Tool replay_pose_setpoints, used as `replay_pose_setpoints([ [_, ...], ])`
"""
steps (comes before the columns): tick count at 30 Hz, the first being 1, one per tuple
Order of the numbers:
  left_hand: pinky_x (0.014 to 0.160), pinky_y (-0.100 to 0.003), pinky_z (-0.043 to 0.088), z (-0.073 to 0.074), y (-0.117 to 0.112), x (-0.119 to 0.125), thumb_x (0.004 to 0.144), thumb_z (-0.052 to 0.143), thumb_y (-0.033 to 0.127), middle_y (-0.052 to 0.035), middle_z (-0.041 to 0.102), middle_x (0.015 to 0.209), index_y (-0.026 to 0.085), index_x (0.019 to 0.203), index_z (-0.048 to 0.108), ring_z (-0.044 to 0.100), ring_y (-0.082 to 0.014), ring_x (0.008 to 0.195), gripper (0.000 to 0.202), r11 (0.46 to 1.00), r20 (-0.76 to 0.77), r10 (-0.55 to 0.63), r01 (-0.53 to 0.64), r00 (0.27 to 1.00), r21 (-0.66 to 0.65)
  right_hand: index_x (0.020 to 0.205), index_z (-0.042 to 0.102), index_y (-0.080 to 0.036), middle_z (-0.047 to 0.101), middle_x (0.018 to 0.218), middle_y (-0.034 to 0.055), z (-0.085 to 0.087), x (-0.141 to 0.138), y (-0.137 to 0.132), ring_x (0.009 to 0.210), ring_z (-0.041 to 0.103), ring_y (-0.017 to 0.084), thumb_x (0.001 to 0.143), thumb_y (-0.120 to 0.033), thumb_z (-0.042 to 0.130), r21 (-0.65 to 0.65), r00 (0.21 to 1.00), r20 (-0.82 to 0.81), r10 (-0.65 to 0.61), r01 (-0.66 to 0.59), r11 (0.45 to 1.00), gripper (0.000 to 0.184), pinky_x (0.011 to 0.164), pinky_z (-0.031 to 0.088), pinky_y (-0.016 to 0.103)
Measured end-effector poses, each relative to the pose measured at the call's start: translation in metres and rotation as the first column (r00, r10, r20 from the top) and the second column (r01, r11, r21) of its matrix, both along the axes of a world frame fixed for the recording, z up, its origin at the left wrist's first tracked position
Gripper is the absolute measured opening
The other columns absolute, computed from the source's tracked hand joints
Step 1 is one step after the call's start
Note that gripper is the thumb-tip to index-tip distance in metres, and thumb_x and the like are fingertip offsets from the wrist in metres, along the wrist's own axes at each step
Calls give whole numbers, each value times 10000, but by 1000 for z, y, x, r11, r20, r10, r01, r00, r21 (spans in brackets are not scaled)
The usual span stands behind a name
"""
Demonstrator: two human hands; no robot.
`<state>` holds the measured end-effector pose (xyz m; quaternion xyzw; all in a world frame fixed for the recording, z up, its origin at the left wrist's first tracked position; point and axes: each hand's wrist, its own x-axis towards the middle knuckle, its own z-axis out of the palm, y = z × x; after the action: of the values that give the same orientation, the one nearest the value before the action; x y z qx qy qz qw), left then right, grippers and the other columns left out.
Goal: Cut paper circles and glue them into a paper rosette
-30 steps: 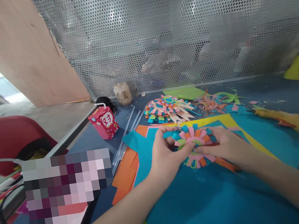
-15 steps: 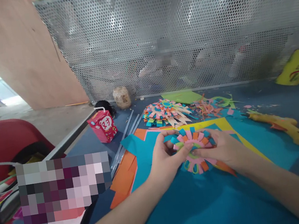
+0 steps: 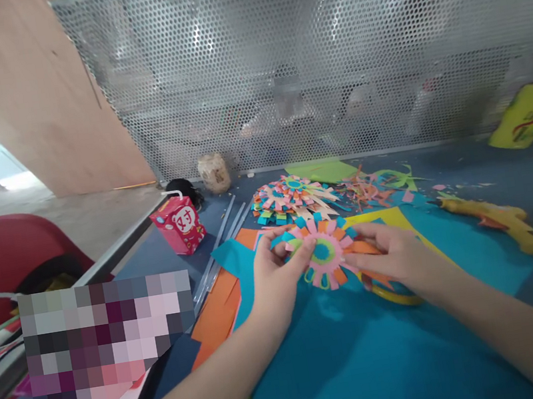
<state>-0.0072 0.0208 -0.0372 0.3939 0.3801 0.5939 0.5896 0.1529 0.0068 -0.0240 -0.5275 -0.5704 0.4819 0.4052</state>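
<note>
A round paper flower rosette (image 3: pixel 324 251) with looped pink, orange and blue petals, a green ring and a blue centre is held up between both hands. My left hand (image 3: pixel 278 272) pinches its left side, thumb on the front near the ring. On the right edge, my right hand (image 3: pixel 390 251) grips the petals between thumb and fingers. Below the right hand a yellow curved handle (image 3: pixel 397 295) shows on the large blue paper sheet (image 3: pixel 323 366); the rest of it is hidden. More finished rosettes (image 3: pixel 291 195) lie stacked behind the hands.
A yellow glue gun (image 3: pixel 503 223) lies at the right. Paper scraps (image 3: pixel 371 188) lie behind. At the left are clear glue sticks (image 3: pixel 222 240), a red drink box (image 3: pixel 178 225) and orange paper (image 3: pixel 217 315). A perforated metal screen (image 3: pixel 298 53) closes off the back.
Both hands have shifted the rosette slightly left and up, and its face now shows more fully. The right hand has moved its grip to the right edge. The yellow handle has come into view.
</note>
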Motion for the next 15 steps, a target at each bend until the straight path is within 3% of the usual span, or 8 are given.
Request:
replay_pose_setpoints([
  [4,513,-166,445,-2,6,-2,559,805,290,77,576,579,168,896,500,565,-71,526,470,997,44,73,-71,996,-33,806,600,-148,620,614,0,0,2,2,424,530,81,600,-351,721,2,999,-36,5,-5,1000,313,388,477,183],
  [8,518,-150,443,-1,11,-5,553,808,265,57,613,622,162,919,497,585,-67,556,492,993,76,115,-111,990,-49,865,605,-149,685,750,65,-2,4,5,593,666,185,616,-333,726,-41,991,-137,-1,-5,999,333,378,468,184],
  [12,471,-159,420,-1,13,-7,579,792,300,35,627,625,155,953,535,564,-67,516,476,994,68,100,-96,993,-54,884,612,-140,694,788,80,-3,9,8,597,673,193,615,-301,734,-51,982,-187,-23,13,999,337,387,455,188],
  [15,486,-182,444,-1,13,-8,598,778,328,-9,661,695,144,975,552,601,-99,589,476,996,53,65,-62,996,-61,876,607,-133,692,794,76,-1,12,10,571,659,170,606,-296,734,-41,985,-166,-38,31,999,340,388,426,184],
])
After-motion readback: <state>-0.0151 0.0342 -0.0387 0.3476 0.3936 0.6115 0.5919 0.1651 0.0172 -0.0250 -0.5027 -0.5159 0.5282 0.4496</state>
